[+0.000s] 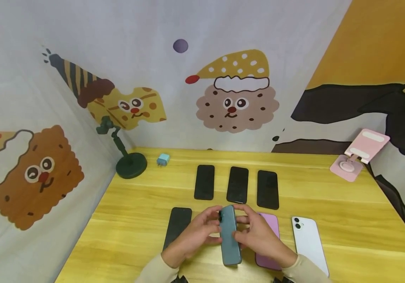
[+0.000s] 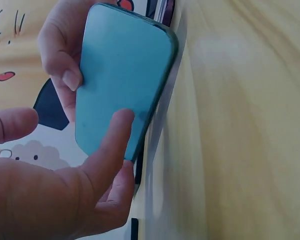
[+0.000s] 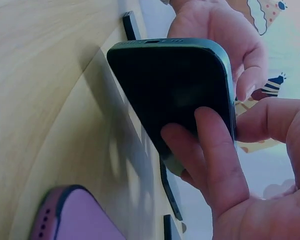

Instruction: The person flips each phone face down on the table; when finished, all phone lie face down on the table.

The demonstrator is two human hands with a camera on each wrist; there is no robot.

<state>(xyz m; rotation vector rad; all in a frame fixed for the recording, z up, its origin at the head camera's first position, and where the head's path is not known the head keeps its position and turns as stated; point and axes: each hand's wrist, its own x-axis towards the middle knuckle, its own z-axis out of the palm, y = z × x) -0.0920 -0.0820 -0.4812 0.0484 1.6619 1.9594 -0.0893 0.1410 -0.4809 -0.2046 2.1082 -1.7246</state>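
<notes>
A teal phone [image 1: 228, 240] is pinched above the desk [image 1: 117, 236] by the right hand [image 1: 258, 235]. Beside it, the left hand [image 1: 199, 230] is loosely spread.

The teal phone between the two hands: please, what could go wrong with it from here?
The teal phone is tilted and appears raised off the wooden table, so it might slip from the right hand and drop. It could then hit the purple phone, which lies close by. The right hand's fingers also appear to touch the dark screen, so smudges are possible.
</notes>
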